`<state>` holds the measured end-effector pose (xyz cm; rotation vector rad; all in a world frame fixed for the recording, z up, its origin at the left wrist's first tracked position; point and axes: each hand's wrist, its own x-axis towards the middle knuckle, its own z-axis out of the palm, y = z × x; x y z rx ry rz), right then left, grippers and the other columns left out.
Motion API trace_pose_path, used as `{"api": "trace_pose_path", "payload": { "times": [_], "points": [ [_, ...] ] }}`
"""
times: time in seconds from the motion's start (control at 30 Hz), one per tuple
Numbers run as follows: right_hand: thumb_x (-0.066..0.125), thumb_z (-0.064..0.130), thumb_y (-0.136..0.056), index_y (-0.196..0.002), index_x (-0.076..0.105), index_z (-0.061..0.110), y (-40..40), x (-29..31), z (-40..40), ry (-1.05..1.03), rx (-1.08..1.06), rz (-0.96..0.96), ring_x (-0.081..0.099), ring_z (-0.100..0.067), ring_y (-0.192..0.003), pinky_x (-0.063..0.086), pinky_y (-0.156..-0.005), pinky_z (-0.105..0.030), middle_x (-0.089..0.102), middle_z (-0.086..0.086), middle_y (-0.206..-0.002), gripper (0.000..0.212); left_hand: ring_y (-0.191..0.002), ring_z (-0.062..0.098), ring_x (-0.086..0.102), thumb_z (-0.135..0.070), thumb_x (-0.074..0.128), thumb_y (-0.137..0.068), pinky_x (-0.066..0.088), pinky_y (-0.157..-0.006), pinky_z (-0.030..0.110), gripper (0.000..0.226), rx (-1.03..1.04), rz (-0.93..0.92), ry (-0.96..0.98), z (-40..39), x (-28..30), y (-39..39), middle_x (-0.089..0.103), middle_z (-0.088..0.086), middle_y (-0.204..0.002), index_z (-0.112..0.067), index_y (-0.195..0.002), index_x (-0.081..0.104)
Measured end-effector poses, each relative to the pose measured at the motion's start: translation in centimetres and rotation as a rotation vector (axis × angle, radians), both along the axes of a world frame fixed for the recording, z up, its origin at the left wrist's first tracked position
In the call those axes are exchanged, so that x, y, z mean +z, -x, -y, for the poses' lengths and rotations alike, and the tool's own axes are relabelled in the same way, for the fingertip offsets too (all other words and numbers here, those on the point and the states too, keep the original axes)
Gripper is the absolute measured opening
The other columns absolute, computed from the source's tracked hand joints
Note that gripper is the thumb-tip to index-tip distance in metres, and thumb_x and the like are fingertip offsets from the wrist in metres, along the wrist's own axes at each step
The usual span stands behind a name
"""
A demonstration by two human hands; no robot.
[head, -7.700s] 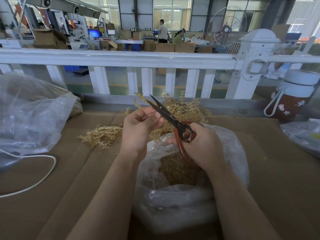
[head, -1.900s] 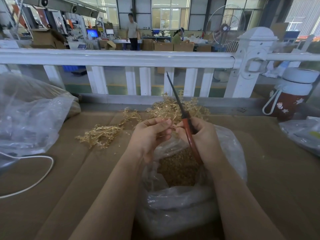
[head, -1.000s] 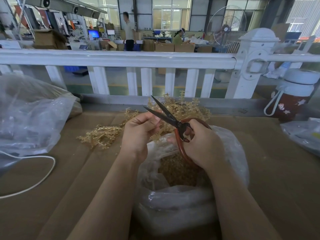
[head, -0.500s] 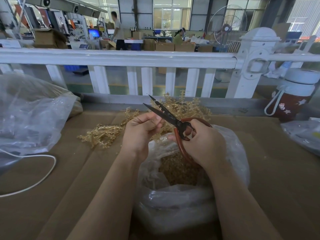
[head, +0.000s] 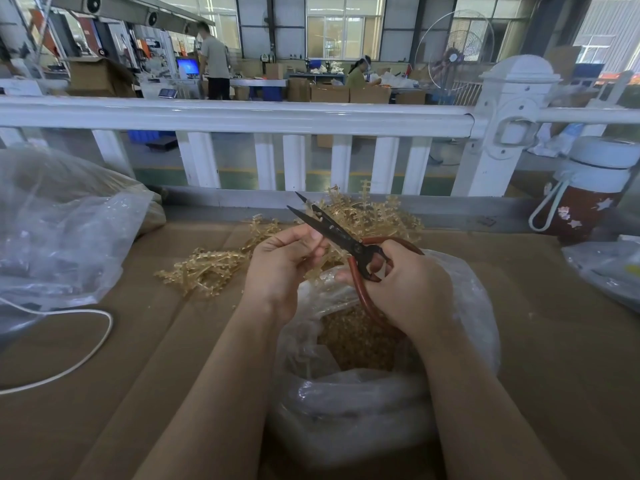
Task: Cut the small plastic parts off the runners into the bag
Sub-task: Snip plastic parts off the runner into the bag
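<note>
Scissors [head: 341, 233] w/ blades parted again (upright and closed ~2 s back): right hand [head: 408, 289] grips handles, left hand [head: 280, 265] pinches runner [head: 317, 268] over bag [head: 478, 306]; next snip ready.

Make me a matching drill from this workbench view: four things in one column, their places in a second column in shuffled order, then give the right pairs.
Things
1. red-handled black-bladed scissors
2. clear plastic bag of cut golden parts
3. white cord
4. dark red bottle with white lid

Places
A. far right, beside the white railing
B. gripped in the right hand
C. looping across the cardboard at left
D. directly below both hands, mouth open

Pairs: 1-B, 2-D, 3-C, 4-A
</note>
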<state>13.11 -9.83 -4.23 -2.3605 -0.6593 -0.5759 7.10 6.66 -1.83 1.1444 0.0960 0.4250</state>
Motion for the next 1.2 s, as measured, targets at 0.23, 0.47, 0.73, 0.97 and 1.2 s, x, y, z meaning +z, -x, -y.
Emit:
{"api": "trace_pose_path", "payload": {
  "times": [0.23,0.47,0.73,0.97,1.2],
  "points": [
    [0.062,0.076,-0.082,-0.093,0.066,0.032,-0.2,-0.6,0.0,0.060,-0.032,0.002,0.056,-0.002,-0.070,0.052,-0.063,-0.024,0.065,0.020,-0.078,0.045,-0.060,0.008,0.057,0.004,0.054,-0.095,0.051,-0.058,0.018,0.029,0.135,-0.117,0.034,0.4,-0.2,-0.3,0.063,-0.001,-0.064,-0.011,-0.073,0.065],
    [0.062,0.077,-0.072,-0.074,0.066,0.031,-0.2,-0.6,-0.3,-0.278,0.065,-0.198,0.062,0.001,-0.067,0.040,-0.053,-0.014,0.067,0.019,-0.067,0.046,-0.061,0.008,0.060,-0.005,0.065,-0.092,0.051,-0.058,0.018,0.010,0.059,-0.160,0.018,0.3,-0.5,-0.5,0.068,0.001,-0.069,-0.006,-0.088,0.074],
    [0.080,0.031,-0.085,-0.080,0.071,0.031,-0.9,-0.5,-0.5,-0.500,0.206,-0.385,0.066,0.003,-0.069,0.047,-0.060,-0.014,0.072,0.020,-0.074,0.010,-0.065,0.009,0.062,-0.002,0.072,-0.085,0.050,-0.061,0.016,0.007,0.003,-0.180,-0.183,1.2,-0.8,-0.6,0.072,0.009,-0.079,-0.008,-0.088,0.076],
    [0.078,0.024,-0.087,-0.080,0.070,0.030,-0.6,-0.4,-0.6,-0.521,0.258,-0.359,0.066,0.004,-0.069,0.045,-0.057,-0.006,0.071,0.020,-0.074,0.013,-0.064,0.011,0.058,-0.006,0.071,-0.088,0.049,-0.060,0.020,0.005,0.038,-0.160,-0.123,1.0,-0.7,-0.6,0.069,0.007,-0.075,-0.002,-0.090,0.073],
    [0.077,0.066,-0.073,-0.093,0.064,0.037,-0.4,-0.4,-0.4,-0.337,0.085,-0.267,0.063,0.006,-0.081,0.042,-0.065,-0.015,0.070,0.023,-0.085,0.037,-0.056,0.005,0.050,-0.006,0.067,-0.090,0.046,-0.058,0.017,0.011,0.090,-0.061,-0.152,1.1,-0.6,-0.5,0.061,-0.006,-0.063,-0.011,-0.081,0.069]
  ]
}}
